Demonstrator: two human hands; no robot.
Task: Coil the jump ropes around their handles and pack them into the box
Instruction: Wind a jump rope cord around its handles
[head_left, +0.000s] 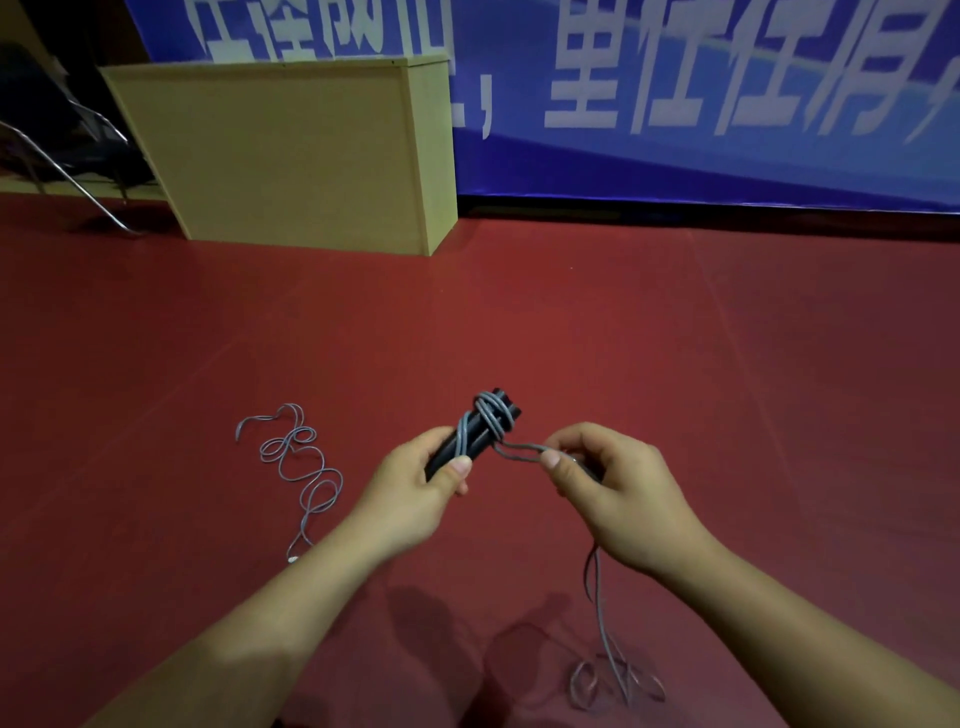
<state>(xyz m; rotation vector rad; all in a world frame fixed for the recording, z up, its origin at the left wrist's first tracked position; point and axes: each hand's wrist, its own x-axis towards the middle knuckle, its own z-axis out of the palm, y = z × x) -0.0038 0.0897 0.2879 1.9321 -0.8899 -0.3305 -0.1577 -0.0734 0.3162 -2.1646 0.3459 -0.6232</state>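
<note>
The left hand (423, 480) gripped the black handles (475, 434) steady — the right hand (592, 470) pinched the grey rope (519, 451) taut (probably for wrapping).

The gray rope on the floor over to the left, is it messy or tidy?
Messy. That gray rope sprawls in loose, tangled loops on the red floor, not coiled and no handle showing on it. The left hand grips the black handles, a few turns wrapped so far, while the right hand pinches more rope.
</note>
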